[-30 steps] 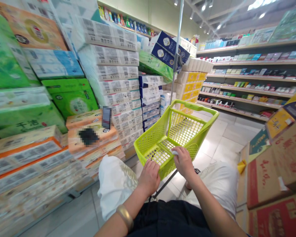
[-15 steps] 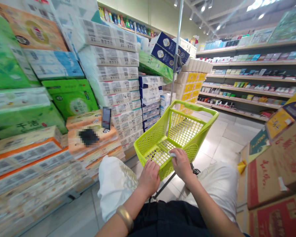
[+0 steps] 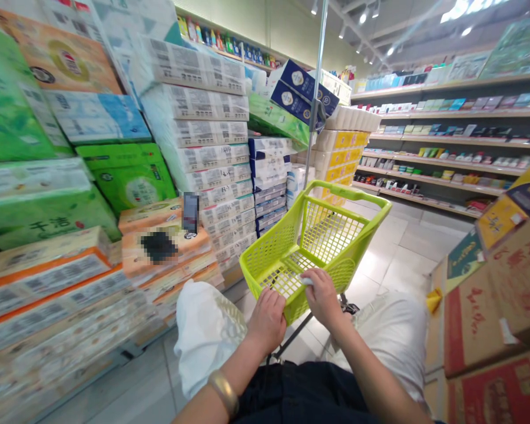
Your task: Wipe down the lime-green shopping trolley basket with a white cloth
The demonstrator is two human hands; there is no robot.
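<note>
A lime-green plastic basket cart (image 3: pixel 335 203) stands in front of me on a tiled shop floor, with nothing visible inside it. My left hand (image 3: pixel 268 318) is closed over the near rim of the basket. My right hand (image 3: pixel 322 295) lies on the same rim just to the right, its fingers curled round a small white thing (image 3: pixel 307 281) that I cannot make out. A gold bangle sits on my left wrist.
Stacked packs of tissue and toilet paper (image 3: pixel 92 176) fill the left side. Brown cardboard boxes (image 3: pixel 490 294) stand at the right. Shelves of small goods (image 3: pixel 446 135) line the far wall. A metal pole (image 3: pixel 315 88) rises behind the basket. The tiled aisle (image 3: pixel 401 247) runs ahead.
My right hand has slid slightly left and away along the basket rim. My left hand and the basket have hardly moved.
</note>
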